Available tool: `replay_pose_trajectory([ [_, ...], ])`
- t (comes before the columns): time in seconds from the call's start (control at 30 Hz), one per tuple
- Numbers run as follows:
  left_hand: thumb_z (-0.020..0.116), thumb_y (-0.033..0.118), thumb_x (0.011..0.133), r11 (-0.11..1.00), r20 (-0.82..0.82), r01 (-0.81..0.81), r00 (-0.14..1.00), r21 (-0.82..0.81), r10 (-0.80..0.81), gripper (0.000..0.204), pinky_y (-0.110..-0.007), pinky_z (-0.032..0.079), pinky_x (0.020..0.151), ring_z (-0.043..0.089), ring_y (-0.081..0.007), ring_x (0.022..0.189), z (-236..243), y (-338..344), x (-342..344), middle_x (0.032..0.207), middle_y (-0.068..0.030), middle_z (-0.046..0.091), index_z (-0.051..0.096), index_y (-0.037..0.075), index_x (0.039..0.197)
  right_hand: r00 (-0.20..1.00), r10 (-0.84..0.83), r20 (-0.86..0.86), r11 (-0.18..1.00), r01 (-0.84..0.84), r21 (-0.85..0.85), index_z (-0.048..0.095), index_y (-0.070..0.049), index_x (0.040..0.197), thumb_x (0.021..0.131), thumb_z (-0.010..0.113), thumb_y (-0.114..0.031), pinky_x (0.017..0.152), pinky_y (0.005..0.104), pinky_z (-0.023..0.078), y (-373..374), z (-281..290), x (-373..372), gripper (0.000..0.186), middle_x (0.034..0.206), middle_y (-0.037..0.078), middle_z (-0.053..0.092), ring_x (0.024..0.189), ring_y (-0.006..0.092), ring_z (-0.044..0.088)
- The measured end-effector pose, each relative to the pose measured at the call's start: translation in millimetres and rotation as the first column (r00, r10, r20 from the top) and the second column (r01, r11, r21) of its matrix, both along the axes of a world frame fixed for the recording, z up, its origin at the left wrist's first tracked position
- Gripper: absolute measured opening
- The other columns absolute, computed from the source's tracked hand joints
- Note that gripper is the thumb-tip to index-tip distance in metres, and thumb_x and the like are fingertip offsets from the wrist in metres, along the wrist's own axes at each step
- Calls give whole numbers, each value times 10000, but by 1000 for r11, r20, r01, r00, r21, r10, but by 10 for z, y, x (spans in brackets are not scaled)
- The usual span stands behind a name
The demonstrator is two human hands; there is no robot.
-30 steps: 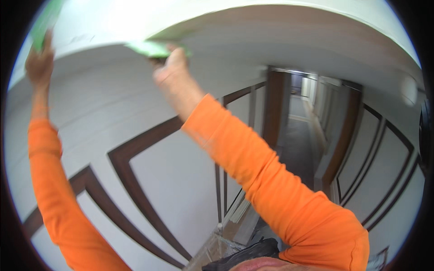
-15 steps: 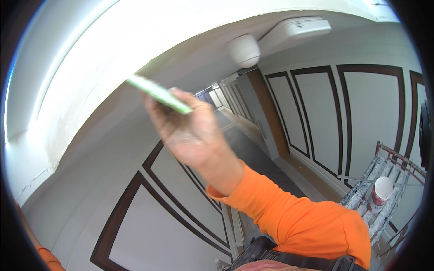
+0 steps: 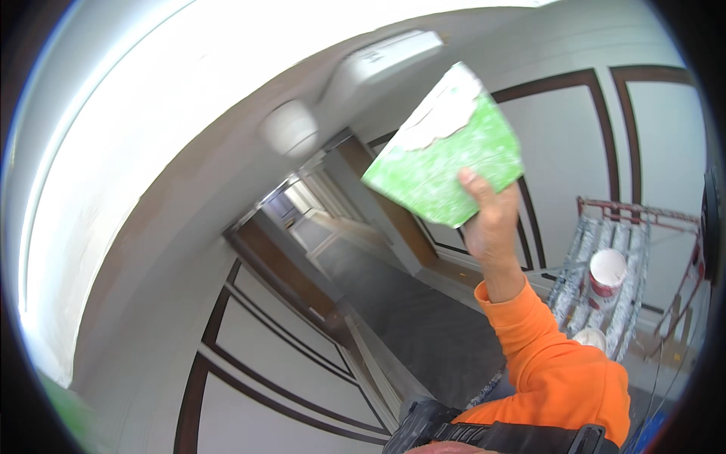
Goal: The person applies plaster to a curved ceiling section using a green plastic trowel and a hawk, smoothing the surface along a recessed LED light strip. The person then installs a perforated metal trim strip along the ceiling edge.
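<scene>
right hand pinches green plate by lower-right edge; left hand: cannot tell.

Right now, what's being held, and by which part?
The right hand holds the green board by its lower-right edge, thumb on its face. The left hand isn't visible, so can't tell.

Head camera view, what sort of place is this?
Probably an indoor corridor under renovation: a long dark floor runs between panelled walls, and a white-splattered slatted platform carries a bucket.
</scene>
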State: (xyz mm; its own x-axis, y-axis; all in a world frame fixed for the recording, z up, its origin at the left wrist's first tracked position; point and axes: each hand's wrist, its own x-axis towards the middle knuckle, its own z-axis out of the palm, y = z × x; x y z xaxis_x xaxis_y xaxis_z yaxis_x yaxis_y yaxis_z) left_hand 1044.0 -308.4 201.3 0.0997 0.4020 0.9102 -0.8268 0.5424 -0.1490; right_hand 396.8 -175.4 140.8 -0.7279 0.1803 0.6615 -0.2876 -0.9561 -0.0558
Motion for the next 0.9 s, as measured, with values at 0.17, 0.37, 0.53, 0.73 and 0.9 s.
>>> replay_pose_trajectory([
  [0.17, 582, 274, 1014, -94, -607, 780, 400, 619, -687, 534, -419, 635, 733, 712, -334, 1033, -1621, -692, -2158, 1265, -256, 646, 454, -77, 1396, 963, 269, -6, 958, -267, 100, 553, -14, 1365, 961, 723, -148, 1029, 347, 492, -59, -421, -250, 458, 1301, 72, 639, 1173, 169, 622],
  [0.37, 595, 159, 983, -600, -788, 634, 23, 487, -615, 544, -507, 630, 863, 661, -352, 1146, -1481, -202, -3922, 1344, -226, 584, 442, -81, 1447, 955, 293, 36, 929, -294, 226, 536, -63, 1401, 964, 731, -136, 1014, 360, 517, -83, -783, -306, 484, 1338, 64, 624, 1232, 185, 602],
  [0.53, 598, 197, 1001, -771, -852, 492, -103, 405, -514, 534, -489, 623, 892, 683, -354, 1153, -1332, -238, -4400, 1343, -219, 616, 446, -86, 1427, 993, -115, -35, 907, 119, 403, 659, -8, 1279, 948, 769, -133, 938, 301, 514, -218, -1091, -254, 371, 1195, 57, 715, 1077, 125, 646],
  [0.73, 674, 155, 953, -700, -799, 444, 64, 559, -597, 435, -388, 633, 857, 745, -252, 982, -1419, -825, -4444, 1175, -188, 705, 560, -101, 1287, 974, -89, -207, 822, 190, 537, 718, 29, 1189, 980, 723, -102, 873, 263, 516, -280, -1141, -385, 247, 1086, 53, 748, 963, 103, 656],
  [0.9, 651, 166, 986, -867, -937, 439, -134, 235, -322, 393, -387, 623, 887, 741, -254, 1008, -1710, -902, -4475, 1181, -179, 707, 567, -84, 1276, 920, 37, -391, 744, 236, 625, 710, 41, 1205, 976, 707, -68, 813, 243, 504, -499, -1158, -275, 254, 1056, 47, 746, 905, 87, 631],
])
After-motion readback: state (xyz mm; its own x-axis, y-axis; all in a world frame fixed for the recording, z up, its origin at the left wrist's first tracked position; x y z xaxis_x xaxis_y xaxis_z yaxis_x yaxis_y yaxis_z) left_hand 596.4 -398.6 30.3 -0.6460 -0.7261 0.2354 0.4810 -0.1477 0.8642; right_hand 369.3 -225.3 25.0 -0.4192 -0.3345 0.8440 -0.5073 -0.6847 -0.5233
